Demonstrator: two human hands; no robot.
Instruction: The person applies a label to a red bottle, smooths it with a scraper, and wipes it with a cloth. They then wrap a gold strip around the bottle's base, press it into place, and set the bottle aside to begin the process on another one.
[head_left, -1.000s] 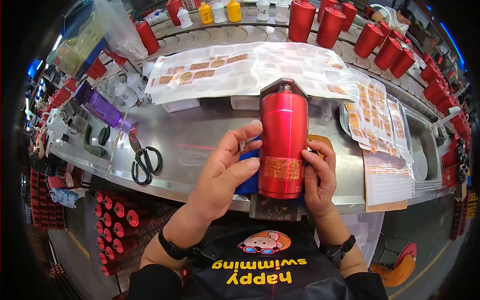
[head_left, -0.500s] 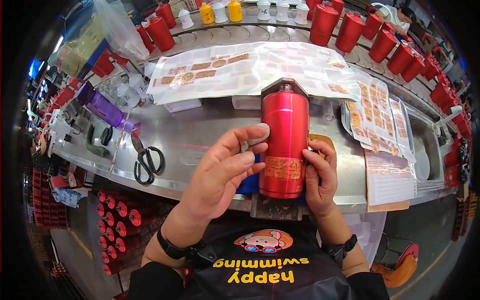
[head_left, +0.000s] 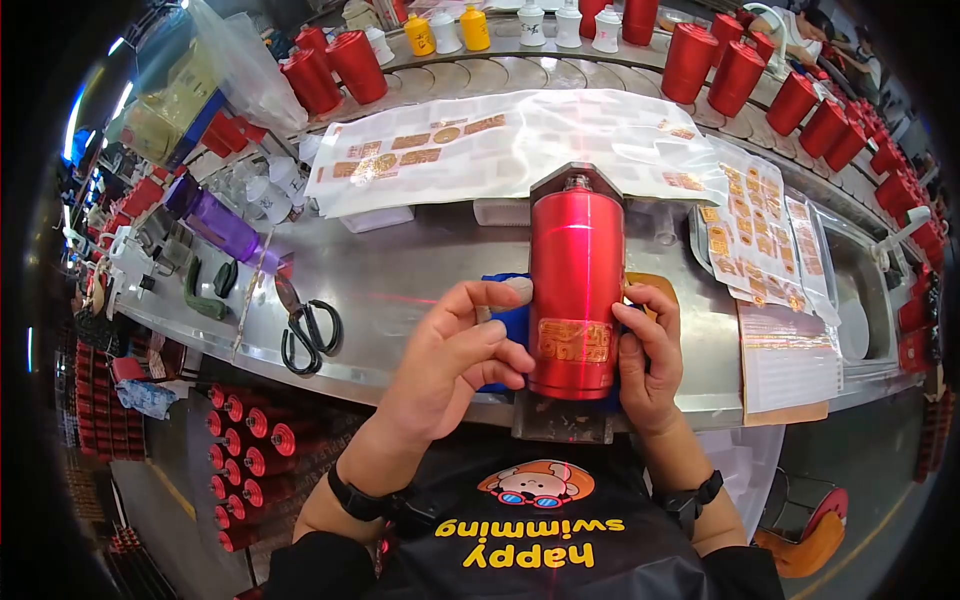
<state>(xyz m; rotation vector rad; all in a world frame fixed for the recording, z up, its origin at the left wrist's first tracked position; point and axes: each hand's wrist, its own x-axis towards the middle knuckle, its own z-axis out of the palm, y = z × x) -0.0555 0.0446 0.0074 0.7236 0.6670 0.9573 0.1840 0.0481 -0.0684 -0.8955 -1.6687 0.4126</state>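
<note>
A shiny red metal bottle point(head_left: 577, 270) with a gold patterned decal point(head_left: 575, 342) near its lower end rests in a dark stand point(head_left: 562, 424) in front of me. My right hand point(head_left: 652, 355) is at the bottle's right side, with thumb and fingertips against it. Just left of the bottle is my left hand point(head_left: 455, 350), its fingers loosely bent and apart, with nothing in them. A grey cover point(head_left: 519, 289) sits on its index fingertip. Part of a blue thing point(head_left: 515, 322) shows behind the bottle.
Gold decal sheets point(head_left: 450, 150) lie across the back of the steel table, more sheets point(head_left: 755, 230) at right beside a sink point(head_left: 870, 300). Black-handled scissors point(head_left: 310, 330) and a purple bottle point(head_left: 215, 220) are at left. Red bottles point(head_left: 690, 62) stand along a conveyor point(head_left: 520, 72); people are behind.
My left fingertips have come off the bottle's left edge and sit slightly lower. My right hand stays at the bottle's side. The whole view has shifted a little.
</note>
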